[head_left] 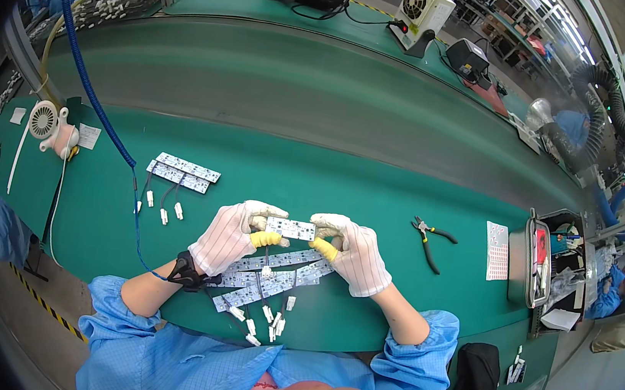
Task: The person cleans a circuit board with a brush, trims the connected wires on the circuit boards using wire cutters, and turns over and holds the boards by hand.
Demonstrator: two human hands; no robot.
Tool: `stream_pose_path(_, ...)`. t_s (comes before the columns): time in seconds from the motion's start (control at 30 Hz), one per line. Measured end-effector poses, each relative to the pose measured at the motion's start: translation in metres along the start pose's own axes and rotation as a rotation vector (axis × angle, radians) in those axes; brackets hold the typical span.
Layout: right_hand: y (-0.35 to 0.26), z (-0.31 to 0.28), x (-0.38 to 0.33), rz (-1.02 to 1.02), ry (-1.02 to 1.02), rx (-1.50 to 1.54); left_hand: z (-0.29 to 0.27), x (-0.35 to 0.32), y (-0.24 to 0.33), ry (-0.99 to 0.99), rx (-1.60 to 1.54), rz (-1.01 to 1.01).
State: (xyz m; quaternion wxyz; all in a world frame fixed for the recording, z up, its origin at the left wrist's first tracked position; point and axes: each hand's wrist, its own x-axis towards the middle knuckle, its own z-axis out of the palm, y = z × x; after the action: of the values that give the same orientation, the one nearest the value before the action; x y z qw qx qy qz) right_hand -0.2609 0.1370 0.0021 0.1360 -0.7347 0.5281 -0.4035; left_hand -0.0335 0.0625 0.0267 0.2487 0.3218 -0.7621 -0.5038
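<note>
The white circuit board point(290, 229) is pinched at its two ends by the fingers of my left hand point(233, 238) and right hand point(358, 258), over the green bench point(375, 183), just beyond a pile of board strips point(259, 291); pressure, I judge, is best light, even and confined to the edges

The person's left hand point(231, 236) and right hand point(357, 255), in white, thinly striped fabric gloves point(366, 267) with yellow-wrapped thumbs point(265, 239), face each other, pinching. Bare forearms point(144, 288) angle inward; a black band point(186, 271) circles the left wrist.
</note>
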Motion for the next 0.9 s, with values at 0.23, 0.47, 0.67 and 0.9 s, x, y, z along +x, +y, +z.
stream_pose_path(0.23,0.0005,-0.001,0.0002,-0.021,-0.003,-0.015,0.001,0.0006,-0.0019,0.001,0.002,0.017)
stream_pose_path(0.47,-0.0012,-0.0023,0.0009,0.0,-0.024,0.004,0.0005,0.002,-0.0034,-0.024,0.022,-0.021)
stream_pose_path(0.67,-0.0014,-0.003,0.0004,0.018,-0.038,0.004,0.0006,0.0018,-0.0031,-0.025,0.039,-0.032)
stream_pose_path(0.9,-0.0013,-0.0027,-0.0008,0.017,-0.032,-0.002,0.0013,0.002,-0.0004,-0.005,0.006,-0.023)
